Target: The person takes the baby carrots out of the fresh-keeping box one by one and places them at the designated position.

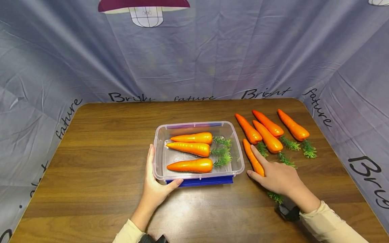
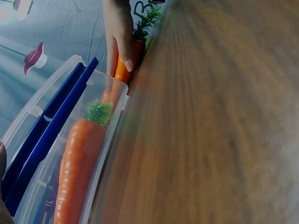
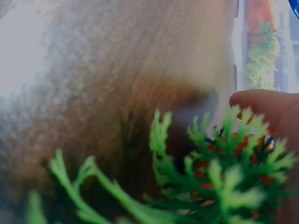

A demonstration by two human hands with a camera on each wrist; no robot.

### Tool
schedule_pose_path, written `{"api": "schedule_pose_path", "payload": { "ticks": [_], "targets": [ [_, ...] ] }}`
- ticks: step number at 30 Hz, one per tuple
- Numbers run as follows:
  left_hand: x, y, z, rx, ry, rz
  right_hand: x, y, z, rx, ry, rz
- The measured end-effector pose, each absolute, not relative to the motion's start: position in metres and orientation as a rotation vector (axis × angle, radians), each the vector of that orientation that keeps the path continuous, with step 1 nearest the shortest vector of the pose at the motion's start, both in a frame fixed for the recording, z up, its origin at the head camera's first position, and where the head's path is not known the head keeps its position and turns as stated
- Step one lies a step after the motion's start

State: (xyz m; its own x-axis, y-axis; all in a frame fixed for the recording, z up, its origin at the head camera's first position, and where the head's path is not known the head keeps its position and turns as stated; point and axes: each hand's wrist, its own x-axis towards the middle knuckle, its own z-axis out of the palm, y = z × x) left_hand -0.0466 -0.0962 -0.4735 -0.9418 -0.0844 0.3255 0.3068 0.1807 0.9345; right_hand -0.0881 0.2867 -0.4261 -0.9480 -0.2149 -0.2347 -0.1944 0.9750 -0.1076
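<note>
A clear plastic container (image 1: 194, 177) stands in the middle of the table, without a lid on top. Three orange carrots lie inside, the nearest carrot (image 1: 189, 165) with its green leaves toward the right. My left hand (image 1: 155, 189) grips the near left corner, its thumb at the blue latch flap (image 1: 209, 181) and its fingers along the left wall. Just right of the container, my right hand (image 1: 278, 175) holds a carrot (image 1: 250, 153) on the table between thumb and fingers. That carrot's leaves (image 3: 224, 172) fill the lower part of the right wrist view.
Several more carrots lie at the table's right, among them one carrot (image 1: 293, 125) farthest right and another carrot (image 1: 247, 128) near the container's far corner. The wooden table (image 1: 100, 162) ends at a grey-blue curtain (image 1: 194, 60) behind and at both sides.
</note>
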Motion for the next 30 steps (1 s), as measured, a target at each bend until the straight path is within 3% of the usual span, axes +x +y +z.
{"api": "schedule_pose_path", "payload": {
  "ticks": [16,24,30],
  "targets": [
    [-0.047,-0.096,-0.473,-0.214,-2.144,-1.842,-0.09,0.286,-0.382,-0.306,2.982,0.019],
    [-0.047,-0.097,-0.474,-0.21,-2.149,-1.809,-0.101,0.263,-0.347,-0.525,3.209,-0.051],
    [-0.047,-0.097,-0.475,-0.205,-2.151,-1.812,-0.116,0.232,-0.34,-0.862,3.174,-0.144]
  ]
}}
